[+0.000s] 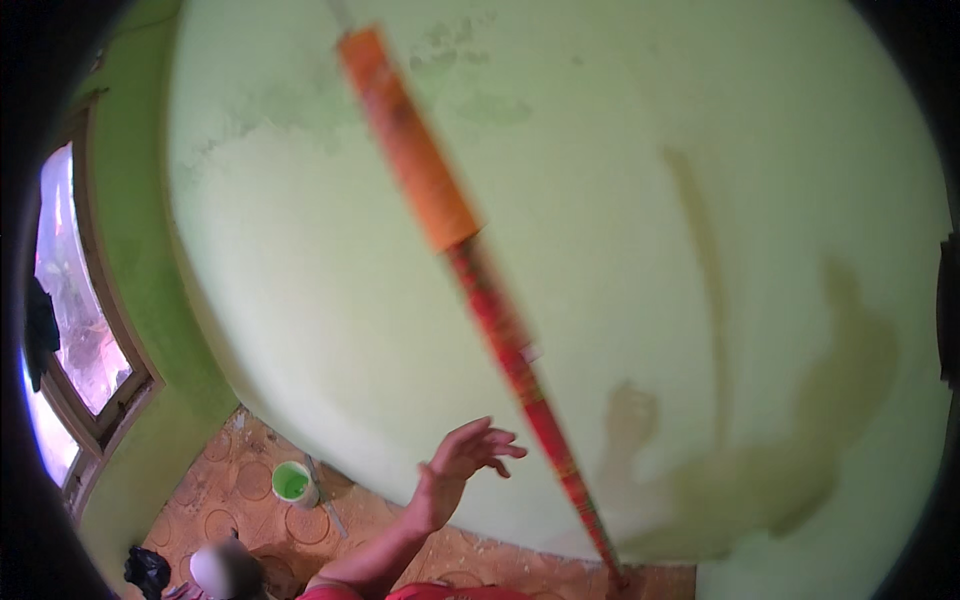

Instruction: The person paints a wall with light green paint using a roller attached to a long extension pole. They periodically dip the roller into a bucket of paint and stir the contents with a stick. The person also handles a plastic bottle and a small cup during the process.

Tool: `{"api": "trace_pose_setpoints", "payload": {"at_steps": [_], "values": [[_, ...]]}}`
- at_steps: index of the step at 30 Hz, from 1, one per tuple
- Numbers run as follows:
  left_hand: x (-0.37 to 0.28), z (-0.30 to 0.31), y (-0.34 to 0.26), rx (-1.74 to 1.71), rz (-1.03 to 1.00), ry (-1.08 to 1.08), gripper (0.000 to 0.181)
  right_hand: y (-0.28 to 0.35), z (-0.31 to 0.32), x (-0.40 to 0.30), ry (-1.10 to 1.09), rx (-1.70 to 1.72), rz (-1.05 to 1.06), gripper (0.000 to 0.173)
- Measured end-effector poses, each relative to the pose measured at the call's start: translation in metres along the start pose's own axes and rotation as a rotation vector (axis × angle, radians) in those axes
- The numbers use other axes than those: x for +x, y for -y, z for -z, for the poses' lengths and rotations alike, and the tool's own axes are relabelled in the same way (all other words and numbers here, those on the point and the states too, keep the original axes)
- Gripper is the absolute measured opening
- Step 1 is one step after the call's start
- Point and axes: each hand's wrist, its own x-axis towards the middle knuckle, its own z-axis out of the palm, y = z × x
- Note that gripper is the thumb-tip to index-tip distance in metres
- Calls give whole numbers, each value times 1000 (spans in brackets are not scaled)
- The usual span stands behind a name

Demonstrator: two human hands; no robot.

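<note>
A long pole (551, 431), red and patterned below with an orange sleeve on its upper part, slants across the view in front of a pale green wall (315, 300). It is blurred, and its top end is cut off by the picture's upper edge. My left hand (469, 454) is raised just left of the pole's lower half, fingers apart and bent, holding nothing and not touching the pole. At the pole's bottom end a dim reddish-brown shape, perhaps part of my right hand (621, 583), is too small and dark to make out. Shadows of the pole and a person fall on the wall.
On the brown patterned floor (255, 480), a white bucket (295, 484) holds green paint, with a thin stick beside it. Someone's head in a white cap (214, 566) is at lower left, near a black plastic bag (148, 571). A framed window (79, 285) is at left.
</note>
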Motion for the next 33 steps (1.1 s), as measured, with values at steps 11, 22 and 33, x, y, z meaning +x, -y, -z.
{"api": "trace_pose_setpoints", "payload": {"at_steps": [11,22,33], "values": [[-45,129,14,346,-104,-664,63,46,-73,96,313,-96,235,51],[-114,170,49,255,57,-1109,41,142,-29,148,826,-186,-244,44],[-168,190,92,97,362,-1324,37,152,-19,176,965,-476,-136,38]]}}
